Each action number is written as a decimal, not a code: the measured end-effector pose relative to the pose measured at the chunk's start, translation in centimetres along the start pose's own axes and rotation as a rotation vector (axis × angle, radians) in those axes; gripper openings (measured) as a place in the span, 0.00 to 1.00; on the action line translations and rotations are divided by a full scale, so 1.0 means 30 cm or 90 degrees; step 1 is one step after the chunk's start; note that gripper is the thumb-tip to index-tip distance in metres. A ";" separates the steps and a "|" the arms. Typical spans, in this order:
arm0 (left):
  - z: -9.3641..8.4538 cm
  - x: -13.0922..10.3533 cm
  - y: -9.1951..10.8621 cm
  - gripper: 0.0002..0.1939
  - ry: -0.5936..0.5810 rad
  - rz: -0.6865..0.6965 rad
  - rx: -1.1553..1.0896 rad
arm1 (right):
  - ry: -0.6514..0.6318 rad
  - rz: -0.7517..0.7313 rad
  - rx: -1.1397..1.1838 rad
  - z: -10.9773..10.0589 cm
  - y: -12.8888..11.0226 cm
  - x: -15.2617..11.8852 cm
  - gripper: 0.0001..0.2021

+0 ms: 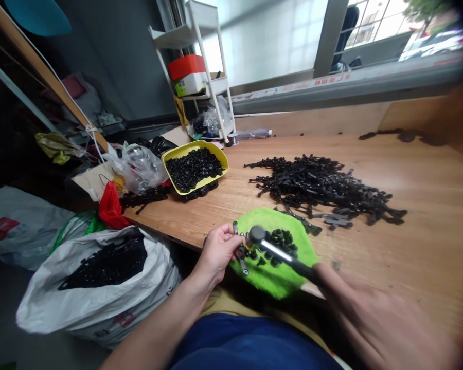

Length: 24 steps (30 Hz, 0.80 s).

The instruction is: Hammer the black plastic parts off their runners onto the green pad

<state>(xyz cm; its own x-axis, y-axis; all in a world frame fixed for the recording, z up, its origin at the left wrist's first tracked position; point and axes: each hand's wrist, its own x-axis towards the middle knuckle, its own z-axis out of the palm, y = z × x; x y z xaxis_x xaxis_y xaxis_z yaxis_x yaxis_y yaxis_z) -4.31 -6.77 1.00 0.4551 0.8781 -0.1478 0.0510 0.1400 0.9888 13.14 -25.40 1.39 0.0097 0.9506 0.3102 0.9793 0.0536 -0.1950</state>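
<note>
My left hand [219, 249] pinches a slim black plastic part [244, 267] with rounded ends, over the left edge of a bright green cloth [289, 285]. In my right hand [347, 298], blurred, is the dark handle of a hammer [280, 253]. Its round grey head is right beside the fingers of my left hand, above the cloth; whether it touches the part I cannot tell. A small yellowish bit shows between the fingertips and the hammer head. Several small black pieces [283, 239] lie on the cloth behind the hammer shaft.
A heap of long black plastic parts [320, 182] spreads over the wooden table [428, 246]. Left of it stands a yellow tray [226, 164] of small black pieces. An open white sack [42, 308] with black parts stands by the table's left side. Behind is a white shelf rack [200, 36].
</note>
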 end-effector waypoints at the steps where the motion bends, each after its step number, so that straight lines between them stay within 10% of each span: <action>1: 0.000 0.001 0.000 0.08 0.000 0.000 0.005 | -0.018 -0.004 -0.012 -0.002 -0.002 0.004 0.11; 10: -0.009 0.013 0.010 0.09 -0.024 -0.049 0.008 | -0.032 0.001 0.010 -0.005 -0.018 0.013 0.11; 24: -0.051 0.044 0.058 0.08 -0.202 -0.119 0.021 | 0.159 0.101 0.142 0.055 0.093 -0.059 0.13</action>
<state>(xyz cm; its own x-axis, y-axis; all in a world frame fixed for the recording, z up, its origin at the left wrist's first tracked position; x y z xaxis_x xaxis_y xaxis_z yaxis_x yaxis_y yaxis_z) -4.97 -4.67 2.50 0.6881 0.6522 -0.3180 0.1855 0.2656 0.9461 15.52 -26.43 -1.25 0.2333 0.8501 0.4721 0.8941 0.0034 -0.4479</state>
